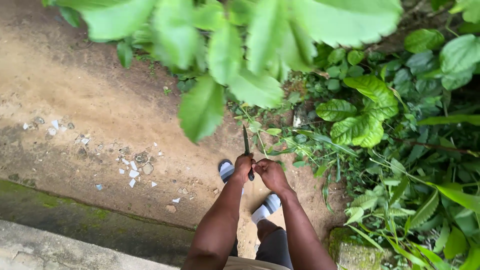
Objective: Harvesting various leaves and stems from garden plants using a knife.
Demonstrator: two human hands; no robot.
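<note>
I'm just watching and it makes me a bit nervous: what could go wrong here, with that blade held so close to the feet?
The long dark blade is gripped by the left hand, with the right hand close beside it; a slip might nick those fingers. The feet wear open striped sandals, so a low swing could reach bare toes. White shards scattered on the dirt ground could also cut a foot stepping left.

Place: an outdoor yard edge or garden plot, lying beside wild growth.
Ground: bare brown dirt [100,95] is spreading across the left, with white broken shards [132,172] lying scattered on it.
Border: a mossy concrete kerb [75,225] is running along the bottom left.
Vegetation: broad green leaves [360,115] and weeds are crowding the right side and hanging overhead.
</note>
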